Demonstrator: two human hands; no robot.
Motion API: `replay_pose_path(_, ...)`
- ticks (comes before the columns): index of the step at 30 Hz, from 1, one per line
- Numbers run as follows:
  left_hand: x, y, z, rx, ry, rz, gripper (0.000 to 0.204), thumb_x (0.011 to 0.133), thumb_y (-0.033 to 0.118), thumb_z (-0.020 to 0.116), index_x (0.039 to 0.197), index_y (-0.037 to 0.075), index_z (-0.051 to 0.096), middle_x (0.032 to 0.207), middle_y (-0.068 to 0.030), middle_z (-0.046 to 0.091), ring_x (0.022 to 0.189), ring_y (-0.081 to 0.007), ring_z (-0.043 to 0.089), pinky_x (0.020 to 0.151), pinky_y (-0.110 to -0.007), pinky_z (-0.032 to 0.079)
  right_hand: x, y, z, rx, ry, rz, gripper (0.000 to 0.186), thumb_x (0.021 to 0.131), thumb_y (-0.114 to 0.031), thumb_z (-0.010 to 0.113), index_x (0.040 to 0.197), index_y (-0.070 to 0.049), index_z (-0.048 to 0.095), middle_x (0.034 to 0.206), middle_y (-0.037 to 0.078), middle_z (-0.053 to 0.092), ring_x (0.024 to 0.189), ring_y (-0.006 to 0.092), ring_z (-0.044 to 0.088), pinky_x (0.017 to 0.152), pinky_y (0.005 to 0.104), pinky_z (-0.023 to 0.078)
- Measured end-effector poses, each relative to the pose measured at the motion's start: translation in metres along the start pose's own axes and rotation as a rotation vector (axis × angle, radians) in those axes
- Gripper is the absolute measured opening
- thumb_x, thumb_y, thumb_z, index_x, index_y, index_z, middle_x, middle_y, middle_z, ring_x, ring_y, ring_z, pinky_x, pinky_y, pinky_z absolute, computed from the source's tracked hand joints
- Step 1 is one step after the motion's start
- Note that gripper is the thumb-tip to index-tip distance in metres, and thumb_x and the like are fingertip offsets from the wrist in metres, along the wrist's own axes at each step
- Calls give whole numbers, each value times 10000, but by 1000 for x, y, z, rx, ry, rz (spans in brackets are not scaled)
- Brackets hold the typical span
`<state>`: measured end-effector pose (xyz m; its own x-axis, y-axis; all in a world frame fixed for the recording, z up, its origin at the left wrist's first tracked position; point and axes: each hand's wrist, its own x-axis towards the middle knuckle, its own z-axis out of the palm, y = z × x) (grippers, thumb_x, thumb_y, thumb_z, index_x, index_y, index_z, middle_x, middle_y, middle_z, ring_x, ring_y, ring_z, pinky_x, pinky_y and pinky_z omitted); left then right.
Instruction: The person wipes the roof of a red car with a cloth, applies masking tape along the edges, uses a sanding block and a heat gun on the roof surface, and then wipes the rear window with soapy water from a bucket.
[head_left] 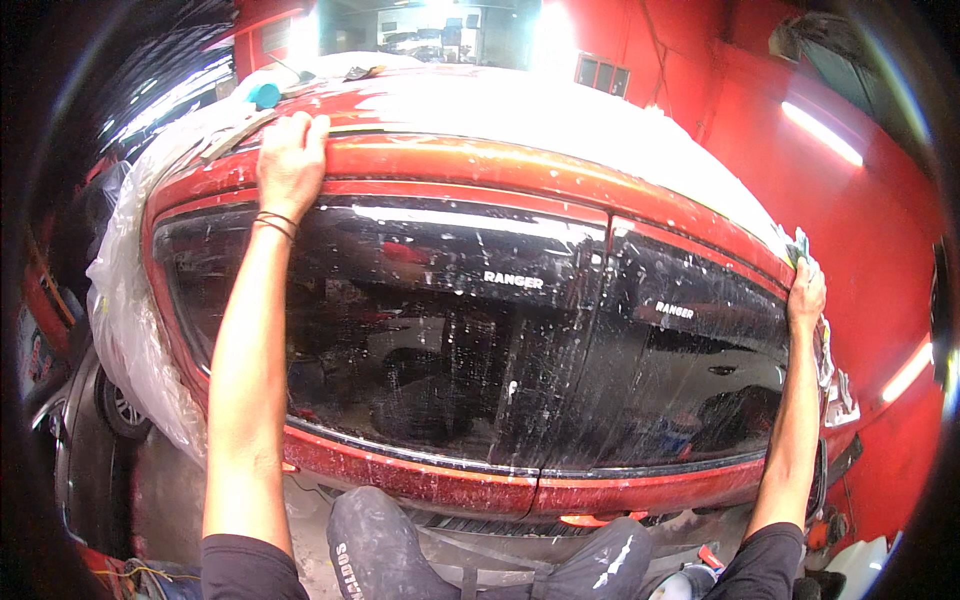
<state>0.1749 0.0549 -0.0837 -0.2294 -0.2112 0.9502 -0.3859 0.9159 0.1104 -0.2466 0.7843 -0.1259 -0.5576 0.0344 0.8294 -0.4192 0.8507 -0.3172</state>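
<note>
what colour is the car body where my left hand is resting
Red, on the roof edge under your left hand; the head view shows it clearly.

Red workshop wall point(850, 200), lit ceiling tube point(822, 132), clear plastic sheeting point(120, 300), a blue, possibly plastic, cup point(265, 94), grey car wheel point(122, 405).

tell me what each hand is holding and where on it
Left hand lies flat on the red car's roof edge, gripping nothing. Right hand grips the roof's rear edge; a cloth pokes out above it.
</note>
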Motion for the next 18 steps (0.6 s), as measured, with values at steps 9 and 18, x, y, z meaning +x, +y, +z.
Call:
replay_pose_path(9,-1,13,-6,-4,81,9,299,1059,330,594,1001,49,680,983,-174,686,987,-389,646,927,-508,498,28,-20,-5,-111,-238,180,628,1059,-561,456,1385,-65,659,1322,300,680,1276,485,629,1076,578,471)
replay_pose_path(18,-3,7,-1,-129,93,-39,195,1015,230,587,1014,55,673,1037,-174,686,1049,-397,622,954,-507,498,-32,-249,18,-32,-194,-100,646,1034,-537,547,1326,23,685,1301,284,699,1248,462,637,1071,583,455)
